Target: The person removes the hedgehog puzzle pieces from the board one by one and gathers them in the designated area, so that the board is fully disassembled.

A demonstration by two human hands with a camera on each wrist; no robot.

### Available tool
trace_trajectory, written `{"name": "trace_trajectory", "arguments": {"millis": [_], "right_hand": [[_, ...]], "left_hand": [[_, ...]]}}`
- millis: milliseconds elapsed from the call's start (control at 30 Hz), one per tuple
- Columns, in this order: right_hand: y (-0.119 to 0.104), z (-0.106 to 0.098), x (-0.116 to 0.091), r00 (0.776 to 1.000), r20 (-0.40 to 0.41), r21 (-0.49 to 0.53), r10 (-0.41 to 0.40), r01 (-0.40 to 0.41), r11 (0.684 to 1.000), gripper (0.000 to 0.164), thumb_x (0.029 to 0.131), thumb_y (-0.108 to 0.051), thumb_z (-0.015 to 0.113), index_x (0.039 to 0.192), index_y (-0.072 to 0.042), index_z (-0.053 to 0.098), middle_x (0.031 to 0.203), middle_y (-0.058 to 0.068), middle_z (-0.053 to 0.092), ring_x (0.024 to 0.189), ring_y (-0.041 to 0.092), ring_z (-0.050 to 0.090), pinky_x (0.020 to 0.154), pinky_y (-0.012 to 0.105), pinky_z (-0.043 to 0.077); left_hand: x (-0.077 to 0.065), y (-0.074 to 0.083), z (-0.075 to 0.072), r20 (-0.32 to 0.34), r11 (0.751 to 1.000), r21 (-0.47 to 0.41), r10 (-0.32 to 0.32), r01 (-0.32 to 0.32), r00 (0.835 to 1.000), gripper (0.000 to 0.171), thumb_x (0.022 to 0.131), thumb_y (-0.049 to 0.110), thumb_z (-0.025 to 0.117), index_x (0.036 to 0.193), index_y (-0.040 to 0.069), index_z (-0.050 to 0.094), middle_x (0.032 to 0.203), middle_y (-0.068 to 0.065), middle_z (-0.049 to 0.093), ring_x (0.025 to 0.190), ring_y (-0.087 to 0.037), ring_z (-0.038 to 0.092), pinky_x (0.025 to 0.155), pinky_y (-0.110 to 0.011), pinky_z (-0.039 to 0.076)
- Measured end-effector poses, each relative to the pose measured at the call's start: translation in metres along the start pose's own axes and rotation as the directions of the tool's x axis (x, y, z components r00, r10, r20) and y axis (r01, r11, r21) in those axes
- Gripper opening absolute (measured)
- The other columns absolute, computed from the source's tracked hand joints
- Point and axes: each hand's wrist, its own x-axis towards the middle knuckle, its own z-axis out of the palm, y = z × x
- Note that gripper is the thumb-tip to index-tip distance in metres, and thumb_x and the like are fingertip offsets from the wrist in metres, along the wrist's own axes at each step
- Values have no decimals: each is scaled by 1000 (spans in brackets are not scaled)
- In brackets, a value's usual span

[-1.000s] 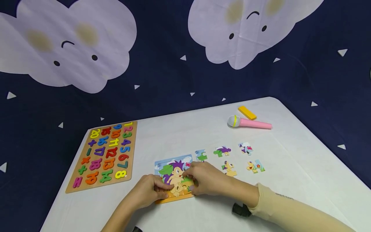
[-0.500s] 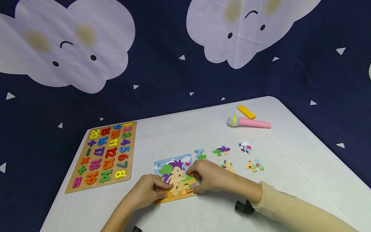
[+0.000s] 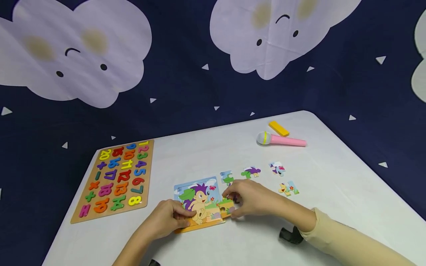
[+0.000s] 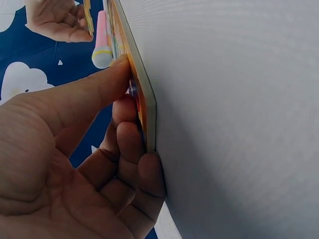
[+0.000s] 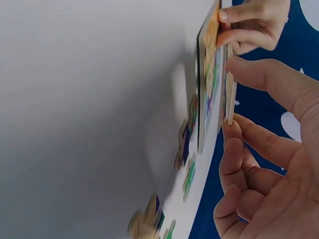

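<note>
A jigsaw board [image 3: 196, 181] with a purple-haired hedgehog picture lies flat near the table's front. My left hand [image 3: 168, 218] holds its lower left corner, thumb on the face and the other fingers curled against the edge in the left wrist view. With thumb and fingertips, my right hand [image 3: 254, 197] pinches a jigsaw piece [image 3: 226, 207] showing orange ground and plants. That piece [image 5: 231, 99] is tilted and raised just above the board's right side in the right wrist view. Loose jigsaw pieces [image 3: 251, 172] lie beyond my right hand, which hides part of that area.
A wooden number board [image 3: 113, 181] with coloured digits lies at the left. At the back right are a pink toy microphone [image 3: 287, 140] and a yellow block [image 3: 279, 128]. A dark patterned cloth [image 3: 179, 74] hangs behind the white table [image 3: 199, 151].
My right hand has moved to the right, bringing the jigsaw piece up and partly past the board's right edge. My left hand stays at the board's corner. The head view has shifted slightly.
</note>
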Motion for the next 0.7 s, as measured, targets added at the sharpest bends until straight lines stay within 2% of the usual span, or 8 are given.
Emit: {"name": "trace_trajectory", "arguments": {"millis": [200,400,600,700], "right_hand": [[12,-12,-14,999,-25,26,24,-23,999,50,79,-27,95,125,-18,79,108,-12,71,95,8,61,85,29,52],[28,-22,-29,997,-73,80,40,-34,996,48,81,-24,94,125,-15,79,104,-12,70,92,11,61,79,24,51],[44,-31,-47,990,-130,95,54,-42,995,44,83,-26,92,123,-16,79,102,-14,71,95,8,61,85,29,54],[52,-36,-58,987,-145,92,65,-52,994,44,83,-28,92,124,-19,79,103,-16,71,96,6,61,84,28,53]], "left_hand": [[0,-1,0,-3,1000,2,3,-3,1000,27,84,5,90,106,20,88,77,3,64,69,-14,50,53,-22,38],[1,-2,0,-1,1000,8,14,-14,1000,26,84,5,90,106,20,88,75,3,62,68,-12,49,53,-21,38],[0,-3,0,1,1000,8,25,-25,1000,26,84,5,90,106,19,88,75,3,62,66,-11,49,52,-21,37],[0,-2,0,1,1000,3,30,-30,1000,26,84,4,90,106,19,88,75,3,62,66,-10,49,52,-21,38]]}}
